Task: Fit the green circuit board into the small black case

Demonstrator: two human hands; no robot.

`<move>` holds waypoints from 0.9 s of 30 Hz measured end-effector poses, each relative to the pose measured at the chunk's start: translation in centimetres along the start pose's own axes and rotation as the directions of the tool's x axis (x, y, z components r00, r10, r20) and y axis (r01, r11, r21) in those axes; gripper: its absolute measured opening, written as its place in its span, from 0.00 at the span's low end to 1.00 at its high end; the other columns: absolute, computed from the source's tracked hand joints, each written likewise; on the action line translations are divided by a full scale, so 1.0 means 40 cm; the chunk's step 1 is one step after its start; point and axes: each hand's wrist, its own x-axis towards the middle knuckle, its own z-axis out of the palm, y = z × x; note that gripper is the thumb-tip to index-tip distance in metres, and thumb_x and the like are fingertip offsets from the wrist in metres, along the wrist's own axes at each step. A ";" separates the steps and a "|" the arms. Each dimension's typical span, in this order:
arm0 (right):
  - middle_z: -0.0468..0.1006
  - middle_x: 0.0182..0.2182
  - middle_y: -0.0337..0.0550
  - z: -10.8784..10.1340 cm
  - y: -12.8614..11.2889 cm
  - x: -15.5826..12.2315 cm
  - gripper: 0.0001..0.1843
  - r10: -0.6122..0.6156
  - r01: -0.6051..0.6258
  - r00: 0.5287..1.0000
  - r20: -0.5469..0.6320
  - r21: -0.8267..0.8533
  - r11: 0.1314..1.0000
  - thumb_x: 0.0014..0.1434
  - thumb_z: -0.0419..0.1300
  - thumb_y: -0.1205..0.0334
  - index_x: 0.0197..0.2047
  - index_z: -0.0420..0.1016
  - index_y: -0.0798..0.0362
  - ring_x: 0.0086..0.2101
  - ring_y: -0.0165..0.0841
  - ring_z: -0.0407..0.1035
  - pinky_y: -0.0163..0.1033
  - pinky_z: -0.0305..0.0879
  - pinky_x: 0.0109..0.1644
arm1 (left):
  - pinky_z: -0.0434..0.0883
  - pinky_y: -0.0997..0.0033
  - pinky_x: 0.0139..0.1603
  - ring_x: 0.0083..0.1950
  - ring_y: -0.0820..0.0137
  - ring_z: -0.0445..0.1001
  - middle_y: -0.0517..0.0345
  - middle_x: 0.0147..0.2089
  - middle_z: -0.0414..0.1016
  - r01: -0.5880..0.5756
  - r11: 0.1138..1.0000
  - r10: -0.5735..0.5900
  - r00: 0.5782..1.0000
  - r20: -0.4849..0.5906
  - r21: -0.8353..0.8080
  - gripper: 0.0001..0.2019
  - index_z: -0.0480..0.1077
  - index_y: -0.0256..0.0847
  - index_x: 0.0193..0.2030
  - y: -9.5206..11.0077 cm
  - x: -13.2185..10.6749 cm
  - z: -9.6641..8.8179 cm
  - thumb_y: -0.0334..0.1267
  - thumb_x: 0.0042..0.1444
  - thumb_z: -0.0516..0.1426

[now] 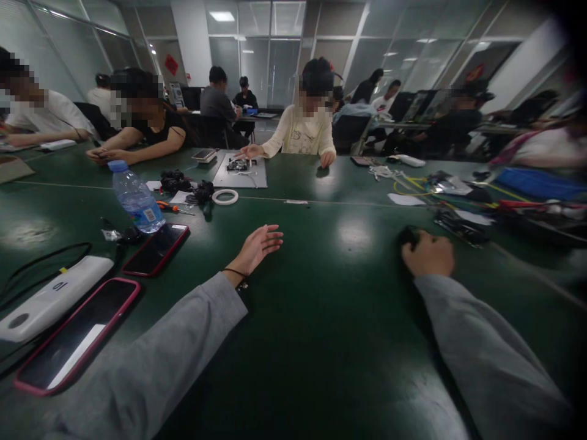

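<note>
My left hand point(260, 247) is held over the green table point(321, 293), fingers stretched out and slightly apart, with nothing in it. A dark bracelet circles that wrist. Farther right, my right hand point(431, 253) is curled round a small black object point(408, 235) at the tabletop; blur and the fingers hide what kind it is. Left of my left hand lie a red-edged phone point(156, 249) and a larger phone in a pink-red case point(80, 333). A water bottle point(136, 198) with a blue cap leans behind the nearer-to-hand phone.
A white handheld device point(55, 299) marked 01 lies at left with black cables. Beyond are an orange screwdriver point(174, 208), a white tape roll point(225, 197) and a white board point(241, 177). Cables and a blue item point(539, 183) lie at right. A person point(302, 128) sits opposite.
</note>
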 end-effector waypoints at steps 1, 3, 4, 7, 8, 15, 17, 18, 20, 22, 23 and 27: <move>0.64 0.44 0.68 -0.011 -0.076 -0.021 0.25 -0.062 0.061 0.998 0.005 0.062 0.996 0.60 0.53 0.58 0.56 0.64 0.66 0.46 0.50 0.61 0.47 0.58 0.41 | 0.68 0.62 0.51 0.46 0.66 0.74 0.47 0.47 0.75 -0.044 0.999 0.045 0.999 -0.028 0.021 0.17 0.69 0.37 0.49 -0.001 0.006 -0.008 0.46 0.59 0.53; 0.64 0.46 0.64 -0.047 -0.227 -0.075 0.26 -0.247 0.243 0.969 -0.004 0.197 0.950 0.60 0.53 0.60 0.58 0.62 0.64 0.47 0.47 0.61 0.47 0.60 0.46 | 0.66 0.62 0.53 0.49 0.66 0.73 0.47 0.49 0.74 -0.121 0.990 0.127 0.989 -0.081 0.068 0.16 0.69 0.38 0.49 -0.005 0.016 -0.021 0.45 0.59 0.54; 0.65 0.47 0.62 -0.070 -0.296 -0.107 0.26 -0.342 0.336 0.939 -0.026 0.275 0.901 0.60 0.53 0.60 0.59 0.62 0.63 0.48 0.46 0.61 0.47 0.61 0.49 | 0.65 0.62 0.55 0.50 0.66 0.73 0.48 0.50 0.73 -0.147 0.984 0.157 0.982 -0.105 0.097 0.15 0.69 0.39 0.49 -0.008 0.019 -0.026 0.45 0.58 0.55; 0.63 0.52 0.55 -0.151 -0.462 -0.212 0.25 -0.611 0.582 0.784 -0.113 0.477 0.659 0.61 0.52 0.61 0.61 0.60 0.56 0.50 0.43 0.60 0.48 0.62 0.54 | 0.62 0.62 0.58 0.56 0.66 0.69 0.49 0.54 0.71 -0.192 0.956 0.228 0.962 -0.152 0.220 0.15 0.69 0.41 0.50 -0.017 0.024 -0.030 0.44 0.58 0.55; 0.63 0.53 0.53 -0.177 -0.500 -0.246 0.25 -0.670 0.628 0.730 -0.138 0.521 0.578 0.61 0.52 0.61 0.62 0.59 0.53 0.51 0.42 0.60 0.49 0.62 0.55 | 0.62 0.62 0.59 0.57 0.66 0.69 0.50 0.55 0.71 -0.211 0.938 0.257 0.956 -0.143 0.275 0.16 0.70 0.41 0.50 -0.020 0.024 -0.028 0.44 0.58 0.55; 0.61 0.55 0.54 -0.237 -0.565 -0.331 0.32 -0.700 0.619 0.690 -0.183 0.651 0.440 0.59 0.57 0.57 0.63 0.52 0.55 0.55 0.43 0.57 0.53 0.61 0.58 | 0.65 0.60 0.56 0.50 0.64 0.73 0.46 0.47 0.76 -0.266 0.890 0.287 0.958 -0.001 0.372 0.18 0.71 0.35 0.47 -0.021 0.016 -0.013 0.48 0.59 0.52; 0.62 0.53 0.55 -0.220 -0.558 -0.321 0.33 -0.653 0.576 0.737 -0.175 0.669 0.471 0.58 0.59 0.55 0.62 0.54 0.57 0.54 0.44 0.58 0.53 0.61 0.58 | 0.65 0.59 0.55 0.49 0.64 0.73 0.46 0.45 0.76 -0.243 0.901 0.262 0.965 -0.003 0.359 0.19 0.71 0.35 0.46 -0.019 0.014 -0.012 0.48 0.59 0.52; 0.62 0.52 0.54 -0.212 -0.556 -0.317 0.32 -0.640 0.560 0.750 -0.167 0.675 0.480 0.58 0.59 0.55 0.61 0.54 0.57 0.54 0.43 0.58 0.53 0.61 0.58 | 0.66 0.59 0.54 0.48 0.64 0.74 0.47 0.44 0.76 -0.234 0.905 0.252 0.968 -0.005 0.354 0.19 0.72 0.35 0.46 -0.018 0.013 -0.012 0.49 0.59 0.52; 0.63 0.51 0.53 -0.202 -0.554 -0.312 0.31 -0.633 0.539 0.760 -0.149 0.689 0.485 0.58 0.59 0.55 0.61 0.55 0.56 0.52 0.43 0.60 0.52 0.62 0.57 | 0.67 0.59 0.53 0.48 0.64 0.74 0.47 0.44 0.76 -0.220 0.914 0.236 0.972 -0.006 0.342 0.19 0.71 0.35 0.46 -0.019 0.013 -0.014 0.49 0.59 0.52; 0.64 0.50 0.52 -0.198 -0.554 -0.311 0.31 -0.632 0.519 0.764 -0.129 0.704 0.484 0.58 0.59 0.55 0.60 0.55 0.56 0.51 0.42 0.61 0.51 0.64 0.55 | 0.67 0.59 0.52 0.47 0.64 0.74 0.47 0.44 0.76 -0.222 0.915 0.235 0.972 0.001 0.338 0.20 0.71 0.36 0.47 -0.021 0.015 -0.017 0.50 0.59 0.52; 0.64 0.50 0.52 -0.197 -0.554 -0.312 0.30 -0.631 0.509 0.767 -0.118 0.710 0.486 0.58 0.59 0.54 0.60 0.56 0.55 0.50 0.42 0.62 0.51 0.65 0.55 | 0.67 0.60 0.53 0.47 0.64 0.74 0.47 0.44 0.76 -0.232 0.910 0.245 0.969 0.006 0.343 0.20 0.71 0.36 0.47 -0.022 0.016 -0.017 0.50 0.59 0.52; 0.65 0.48 0.52 -0.197 -0.554 -0.312 0.31 -0.597 0.467 0.798 -0.082 0.710 0.527 0.57 0.61 0.54 0.60 0.57 0.55 0.48 0.42 0.64 0.51 0.67 0.52 | 0.65 0.61 0.55 0.49 0.65 0.73 0.48 0.46 0.75 -0.285 0.868 0.306 0.952 0.014 0.407 0.18 0.71 0.37 0.47 -0.023 0.016 -0.014 0.48 0.58 0.54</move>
